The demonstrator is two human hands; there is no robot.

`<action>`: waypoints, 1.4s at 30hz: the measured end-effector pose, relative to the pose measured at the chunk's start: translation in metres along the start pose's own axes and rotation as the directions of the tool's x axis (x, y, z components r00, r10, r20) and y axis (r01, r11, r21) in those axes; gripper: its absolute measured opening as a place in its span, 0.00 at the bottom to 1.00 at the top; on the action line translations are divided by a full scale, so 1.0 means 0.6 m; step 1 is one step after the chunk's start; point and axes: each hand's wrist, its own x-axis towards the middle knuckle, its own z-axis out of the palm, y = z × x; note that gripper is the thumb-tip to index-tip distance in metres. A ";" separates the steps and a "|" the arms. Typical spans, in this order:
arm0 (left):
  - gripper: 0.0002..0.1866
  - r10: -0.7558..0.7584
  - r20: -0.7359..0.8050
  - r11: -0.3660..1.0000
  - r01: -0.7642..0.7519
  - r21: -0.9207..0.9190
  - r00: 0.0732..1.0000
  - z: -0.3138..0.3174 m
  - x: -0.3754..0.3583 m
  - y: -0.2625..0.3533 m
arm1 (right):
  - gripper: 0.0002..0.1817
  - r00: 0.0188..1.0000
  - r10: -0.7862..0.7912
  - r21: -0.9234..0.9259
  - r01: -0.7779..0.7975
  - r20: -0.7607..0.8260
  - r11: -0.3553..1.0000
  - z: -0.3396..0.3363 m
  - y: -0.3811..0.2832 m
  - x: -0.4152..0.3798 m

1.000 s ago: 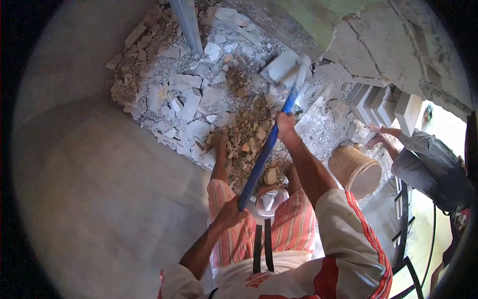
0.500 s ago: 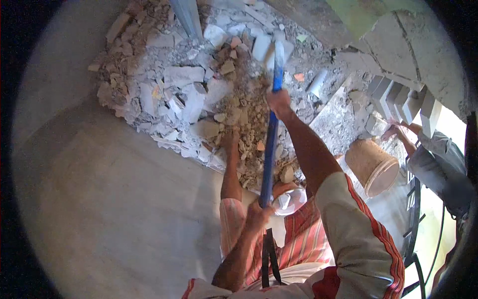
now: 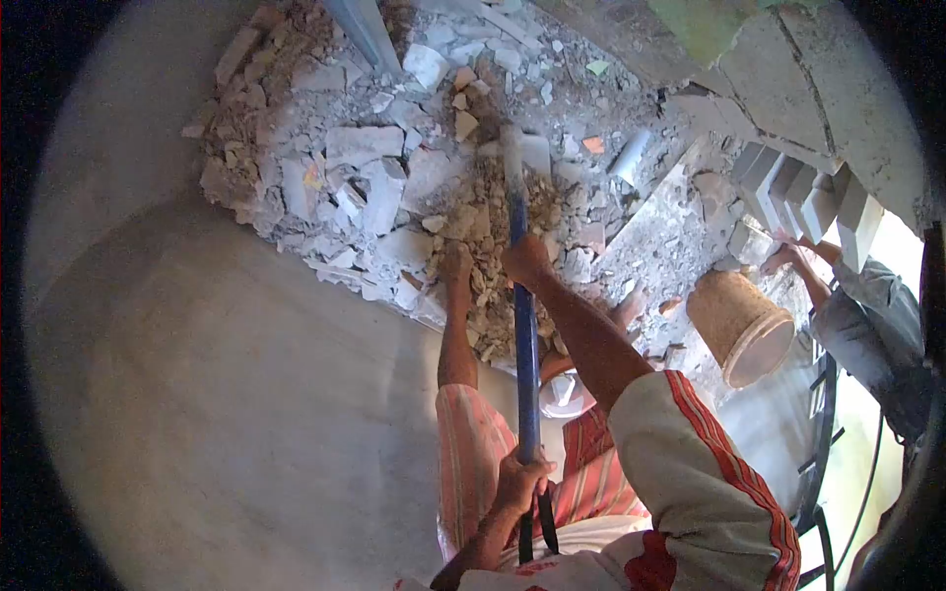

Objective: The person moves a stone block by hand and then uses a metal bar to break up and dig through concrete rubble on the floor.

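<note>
My left hand [image 3: 522, 483] is closed around the lower end of a hoe's blue handle [image 3: 527, 374], close to my waist. Farther up the same handle, my right hand [image 3: 527, 261] grips it near the middle. The hoe's flat head [image 3: 534, 153] lies against the rubble pile [image 3: 365, 197], partly covered by debris. Loose broken pieces and dirt sit between the head and my bare feet. My right foot is partly hidden behind my right arm.
By my right leg stands a container with white pieces [image 3: 564, 392]. A dusty bucket [image 3: 741, 330] lies tilted at the right. Beyond it, a co-worker's hand [image 3: 783, 258] is near several grey blocks [image 3: 803, 197]. A metal post [image 3: 363, 37] rises from the rubble.
The hoe has come back toward my body, its head dragging lower through the rubble. Both my hands have moved down with the handle and keep their grip.
</note>
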 end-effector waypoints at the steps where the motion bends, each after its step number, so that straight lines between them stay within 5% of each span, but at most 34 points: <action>1: 0.12 0.006 -0.004 0.998 -0.006 -0.058 1.000 0.000 -0.007 0.002 | 0.15 1.000 -0.009 0.012 0.009 -0.003 1.000 -0.026 -0.018 -0.011; 3: 0.11 0.003 0.003 0.998 -0.002 -0.055 1.000 0.016 -0.044 0.025 | 0.12 0.967 0.094 0.216 -0.147 0.235 0.965 -0.092 -0.043 -0.056; 4: 0.11 -0.017 -0.008 1.000 0.017 -0.022 1.000 0.023 -0.059 0.028 | 0.12 0.968 0.099 0.218 -0.151 0.231 0.964 -0.070 -0.018 -0.057; 8: 0.12 -0.033 0.036 0.998 0.035 -0.045 0.999 0.009 -0.108 -0.016 | 0.07 0.937 -0.202 -0.355 0.299 0.285 0.886 0.024 0.054 -0.088; 11: 0.12 -0.073 0.016 0.997 0.073 -0.016 0.997 0.028 -0.116 -0.006 | 0.06 0.890 -0.300 -0.479 0.440 0.343 0.759 0.035 0.084 -0.093; 12: 0.12 -0.075 0.016 0.997 0.075 -0.029 0.997 0.046 -0.115 0.015 | 0.05 0.932 -0.227 -0.342 0.319 0.281 0.884 0.064 0.104 -0.064; 16: 0.18 -0.092 0.041 0.995 0.094 -0.032 0.995 0.074 -0.161 0.034 | 0.05 0.959 -0.024 0.006 0.023 0.283 1.000 0.022 0.117 -0.052; 17: 0.22 -0.077 0.061 0.996 0.079 -0.040 0.995 0.091 -0.178 0.055 | 0.06 0.957 -0.078 0.230 0.013 0.278 0.973 -0.006 0.123 -0.059; 19: 0.25 0.002 0.188 0.994 -0.023 0.109 0.982 0.115 -0.219 0.081 | 0.09 0.924 -0.256 0.735 -0.039 0.285 0.677 -0.066 0.141 -0.081; 20: 0.29 0.012 0.258 0.995 -0.037 0.096 0.966 0.134 -0.236 0.086 | 0.11 0.907 -0.292 0.821 -0.093 0.303 0.564 -0.100 0.138 -0.100; 21: 0.33 0.011 0.332 0.995 -0.044 0.091 0.943 0.148 -0.253 0.092 | 0.13 0.892 -0.301 0.855 -0.158 0.338 0.494 -0.131 0.137 -0.121; 22: 0.42 0.034 0.424 0.995 -0.069 0.068 0.905 0.160 -0.270 0.100 | 0.13 0.906 -0.222 0.818 -0.194 0.361 0.541 -0.175 0.113 -0.150; 25: 0.49 0.011 0.496 0.974 -0.121 0.191 0.868 0.188 -0.305 0.103 | 0.15 0.906 0.060 0.676 -0.356 0.419 0.645 -0.233 0.123 -0.202; 26: 0.49 -0.004 0.508 0.976 -0.108 0.191 0.862 0.196 -0.315 0.099 | 0.14 0.920 -0.236 0.643 -0.023 0.313 0.765 -0.217 0.163 -0.194; 29: 0.49 -0.003 0.647 0.913 -0.262 0.313 0.763 0.231 -0.337 0.086 | 0.11 0.729 -0.685 0.701 0.499 -0.021 0.509 -0.215 0.240 -0.224; 31: 0.44 0.158 0.750 0.677 -0.623 0.391 0.642 0.250 -0.331 0.073 | 0.09 0.859 -0.463 0.637 0.235 0.217 0.734 -0.227 0.263 -0.240; 32: 0.42 0.005 0.768 0.742 -0.517 0.427 0.641 0.256 -0.338 0.066 | 0.09 0.883 -0.373 0.598 0.141 0.284 0.789 -0.236 0.278 -0.246; 33: 0.39 -0.149 0.773 0.788 -0.398 0.470 0.617 0.267 -0.351 0.059 | 0.07 0.865 -0.450 0.678 0.193 0.224 0.709 -0.242 0.294 -0.269; 36: 0.34 -0.195 0.830 0.772 -0.440 0.458 0.523 0.314 -0.363 0.031 | 0.06 0.806 -0.590 0.796 0.329 0.044 0.508 -0.308 0.320 -0.310; 37: 0.33 -0.269 0.839 0.775 -0.412 0.480 0.472 0.330 -0.366 0.022 | 0.04 0.918 -0.255 0.880 -0.166 0.302 0.444 -0.387 0.281 -0.367; 38: 0.36 -0.328 0.824 0.779 -0.360 0.513 0.463 0.352 -0.376 0.015 | 0.03 0.800 0.041 0.783 -0.595 0.598 0.181 -0.445 0.264 -0.411; 42: 0.37 -0.458 0.850 0.810 -0.272 0.520 0.260 0.441 -0.413 -0.031 | 0.04 0.860 0.031 0.857 -0.511 0.510 0.063 -0.526 0.359 -0.486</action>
